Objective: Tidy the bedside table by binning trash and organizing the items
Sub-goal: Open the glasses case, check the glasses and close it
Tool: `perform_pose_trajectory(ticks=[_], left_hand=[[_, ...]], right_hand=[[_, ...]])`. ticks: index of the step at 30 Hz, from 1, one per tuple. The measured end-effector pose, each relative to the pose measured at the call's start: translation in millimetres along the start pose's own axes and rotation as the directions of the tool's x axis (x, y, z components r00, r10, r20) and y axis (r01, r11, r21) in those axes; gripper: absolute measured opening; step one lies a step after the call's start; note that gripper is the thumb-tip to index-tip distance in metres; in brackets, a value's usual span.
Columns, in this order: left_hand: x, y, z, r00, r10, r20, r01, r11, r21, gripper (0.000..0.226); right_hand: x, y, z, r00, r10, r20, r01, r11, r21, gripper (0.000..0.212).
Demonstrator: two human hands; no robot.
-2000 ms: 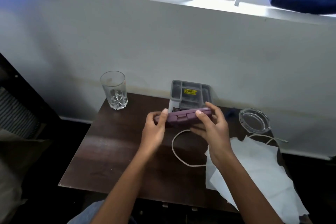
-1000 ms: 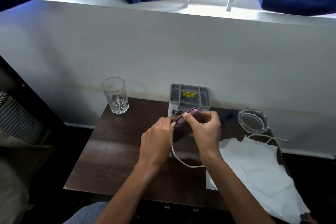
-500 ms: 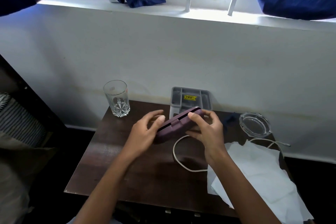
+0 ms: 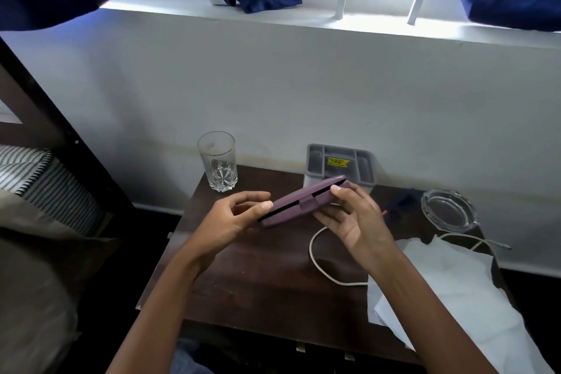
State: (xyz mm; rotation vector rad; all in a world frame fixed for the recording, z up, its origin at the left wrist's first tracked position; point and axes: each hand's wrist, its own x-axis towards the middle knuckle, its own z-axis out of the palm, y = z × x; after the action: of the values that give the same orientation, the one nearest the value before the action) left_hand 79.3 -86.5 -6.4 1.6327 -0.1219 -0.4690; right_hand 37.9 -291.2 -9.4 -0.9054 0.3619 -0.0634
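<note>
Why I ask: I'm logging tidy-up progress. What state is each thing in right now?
Purple case: tilted, held above table by left hand and right hand.
Glass: upright, empty.
Grey organizer: upright, nothing sticking out.
Ashtray: upright, looks empty.
White cable: loose, uncoiled on table.
White paper: spread out, overhanging table edge.

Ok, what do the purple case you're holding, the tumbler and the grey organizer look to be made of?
The purple case looks like matte leatherette or soft-touch plastic: dull, no glare, moulded clasp tab. The tumbler is clear cut glass: see-through, star facets at the base. The grey organizer seems moulded plastic: uniform matte grey, thin dividers.
</note>
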Motion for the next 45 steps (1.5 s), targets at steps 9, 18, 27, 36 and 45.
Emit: perform_pose_trajectory(ticks=[9, 18, 27, 36, 45], left_hand=[[16.9, -11.2, 1.3, 0.977, 0.013, -0.215, -0.01, 1.0, 0.013, 0.032], [32.2, -25.3, -12.0, 0.911, -0.074, -0.405, 0.078, 0.997, -0.005, 0.057], [31.5, -34.2, -9.2, 0.929, -0.131, -0.347, 0.199, 0.966, 0.167, 0.03], [22.5, -31.8, -19.8, 0.956, -0.254, -0.149, 0.294, 0.837, 0.462, 0.032], [22.5, -40.0, -15.2, 0.945, -0.285, -0.161, 0.318, 0.68, 0.661, 0.012]], right_hand=[[1.5, 2.0, -3.8, 0.999, 0.032, -0.021, -0.036, 0.969, -0.244, 0.037], [-0.1, 3.3, 0.0, 0.994, 0.043, 0.103, -0.009, 0.949, -0.314, 0.076], [-4.1, -4.4, -8.0, 0.986, 0.123, 0.108, -0.069, 0.909, -0.411, 0.067], [-10.0, 8.3, -10.5, 0.933, 0.359, -0.031, -0.258, 0.606, -0.752, 0.064], [-4.6, 26.2, -18.3, 0.946, 0.325, -0.014, -0.038, 0.065, -0.997, 0.073]])
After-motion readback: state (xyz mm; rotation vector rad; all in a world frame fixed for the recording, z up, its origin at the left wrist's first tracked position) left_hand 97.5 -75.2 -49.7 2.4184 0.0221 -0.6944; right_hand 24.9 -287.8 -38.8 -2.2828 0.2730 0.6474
